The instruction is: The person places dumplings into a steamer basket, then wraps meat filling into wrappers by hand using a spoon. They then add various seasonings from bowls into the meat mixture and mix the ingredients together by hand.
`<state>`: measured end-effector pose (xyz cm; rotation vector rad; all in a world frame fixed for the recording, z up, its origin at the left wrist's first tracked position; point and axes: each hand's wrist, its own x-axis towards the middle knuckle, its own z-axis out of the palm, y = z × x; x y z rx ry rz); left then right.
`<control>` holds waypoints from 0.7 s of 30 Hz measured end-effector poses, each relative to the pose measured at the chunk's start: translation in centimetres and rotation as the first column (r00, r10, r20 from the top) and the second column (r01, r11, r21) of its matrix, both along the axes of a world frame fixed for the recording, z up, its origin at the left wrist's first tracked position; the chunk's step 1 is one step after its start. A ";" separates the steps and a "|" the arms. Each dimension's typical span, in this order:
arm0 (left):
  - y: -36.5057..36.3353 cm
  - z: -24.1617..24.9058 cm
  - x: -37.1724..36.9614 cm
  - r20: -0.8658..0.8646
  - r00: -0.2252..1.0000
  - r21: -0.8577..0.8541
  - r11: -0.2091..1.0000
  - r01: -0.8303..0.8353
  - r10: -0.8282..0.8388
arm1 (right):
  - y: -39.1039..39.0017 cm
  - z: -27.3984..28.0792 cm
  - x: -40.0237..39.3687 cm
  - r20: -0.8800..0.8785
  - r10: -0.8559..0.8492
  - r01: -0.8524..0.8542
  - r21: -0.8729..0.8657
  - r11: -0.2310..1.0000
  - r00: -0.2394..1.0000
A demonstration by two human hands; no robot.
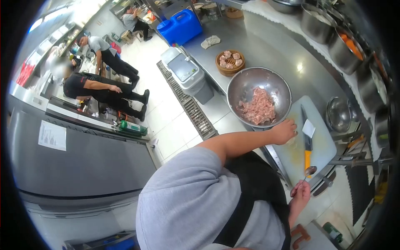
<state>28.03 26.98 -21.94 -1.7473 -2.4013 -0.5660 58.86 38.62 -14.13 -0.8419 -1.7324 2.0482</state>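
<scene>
My right hand (pixel 301 191) pinches the handle of a metal spoon (pixel 310 170), its bowl over the near end of the cutting board. My left hand (pixel 285 132) is over the board's left edge beside the bowl; its fingers are curled, and whatever they hold is hidden. On the white cutting board (pixel 323 146) lies a knife with a yellow handle (pixel 307 158), and a white square piece (pixel 308 128) rests across it. A large steel bowl (pixel 281 81) holds pink minced meat (pixel 257 107). Behind it, a round bamboo steamer (pixel 228 71) contains several small meat dumplings (pixel 229 66).
A crumpled cloth (pixel 210 41) and a blue jerrycan (pixel 180 28) sit farther along the steel counter (pixel 266 46). Steel pots (pixel 317 23) line the shelf at right. A lidded bin (pixel 183 68) stands beside the counter. Several people (pixel 100 85) are across the aisle and farther back.
</scene>
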 end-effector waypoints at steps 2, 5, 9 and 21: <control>0.3 -0.3 0.0 -0.027 0.999 0.000 0.999 0.034 -0.034 | -0.2 0.7 -0.4 0.012 -0.002 0.002 -0.003 1.000 1.000; -0.3 0.2 -0.3 -0.115 0.992 -0.018 0.999 0.051 -0.052 | 0.0 0.7 -1.2 -0.005 0.036 -0.036 0.007 0.999 0.999; 0.0 0.4 -0.1 -0.127 0.990 0.028 0.997 0.065 -0.061 | -0.2 0.8 -1.8 -0.006 0.023 -0.023 0.009 1.000 1.000; -4.6 13.4 2.0 0.148 0.986 0.079 0.995 0.059 -0.070 | -1.5 -0.8 -7.4 -0.052 0.028 -0.023 0.096 0.995 0.998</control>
